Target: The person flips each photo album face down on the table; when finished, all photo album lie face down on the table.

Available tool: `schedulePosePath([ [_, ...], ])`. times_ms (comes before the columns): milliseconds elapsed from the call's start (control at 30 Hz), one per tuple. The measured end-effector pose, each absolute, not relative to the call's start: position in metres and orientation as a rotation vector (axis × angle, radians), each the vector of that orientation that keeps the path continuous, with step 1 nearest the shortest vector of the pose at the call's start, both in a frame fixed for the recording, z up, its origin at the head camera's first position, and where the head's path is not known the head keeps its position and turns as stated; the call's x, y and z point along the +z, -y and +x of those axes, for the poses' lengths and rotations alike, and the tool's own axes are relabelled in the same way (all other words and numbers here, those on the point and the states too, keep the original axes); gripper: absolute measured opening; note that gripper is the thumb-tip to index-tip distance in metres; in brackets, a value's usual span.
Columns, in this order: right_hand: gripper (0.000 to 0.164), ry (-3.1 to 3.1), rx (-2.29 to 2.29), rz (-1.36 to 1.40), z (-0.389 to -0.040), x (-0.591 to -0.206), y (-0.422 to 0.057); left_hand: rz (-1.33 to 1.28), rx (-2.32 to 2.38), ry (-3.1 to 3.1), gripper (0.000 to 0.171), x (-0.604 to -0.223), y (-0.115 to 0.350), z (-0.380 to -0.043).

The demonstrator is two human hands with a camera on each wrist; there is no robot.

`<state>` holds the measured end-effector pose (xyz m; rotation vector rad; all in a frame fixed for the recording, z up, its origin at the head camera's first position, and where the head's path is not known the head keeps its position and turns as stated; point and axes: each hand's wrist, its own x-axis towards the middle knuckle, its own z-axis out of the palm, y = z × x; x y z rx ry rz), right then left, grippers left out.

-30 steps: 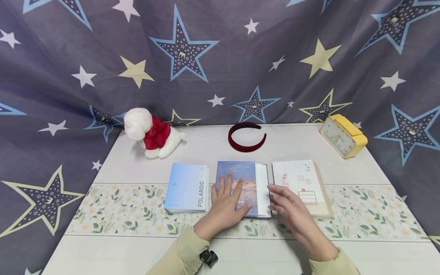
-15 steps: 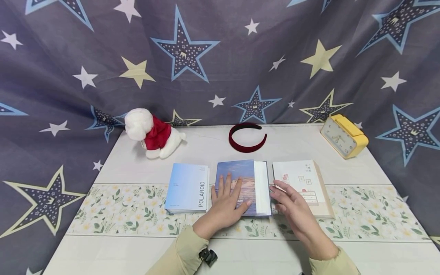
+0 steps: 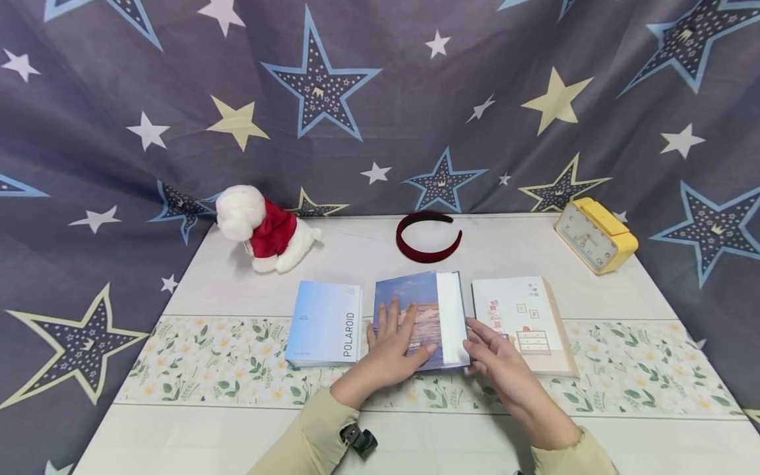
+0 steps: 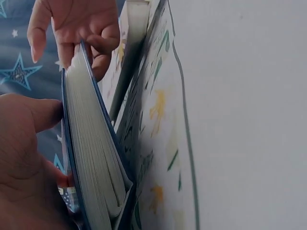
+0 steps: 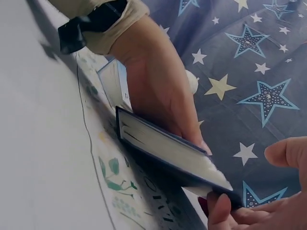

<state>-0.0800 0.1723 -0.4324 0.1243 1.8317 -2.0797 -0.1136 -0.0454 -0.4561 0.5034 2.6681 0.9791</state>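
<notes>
A photo album with a seaside picture on its cover lies in the middle of the table, its right side tilted up. My left hand rests on the cover with fingers spread. At the album's right edge, my right hand holds the back cover by curled fingers. In the left wrist view the album's page block fans between its dark blue covers, with the right hand at the far end. The right wrist view shows the fingers at a raised corner.
A blue book marked POLAROID lies left of the album, and a white illustrated book lies close on its right. Behind stand a white plush dog in red and a yellow clock, with a dark red headband between.
The album's right side has risen and its far edge has shifted slightly away. My right fingers have closed onto that edge. My left hand stays on the cover.
</notes>
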Motion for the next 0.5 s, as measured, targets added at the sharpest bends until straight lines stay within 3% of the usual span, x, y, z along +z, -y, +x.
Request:
schedulePosePath([
  [500, 0.078, -1.985, -2.061, -0.093, -0.0758, -0.4315, -0.1742, 0.520, 1.236, -2.491, 0.094, -0.4517, 0.0421, -0.1171],
])
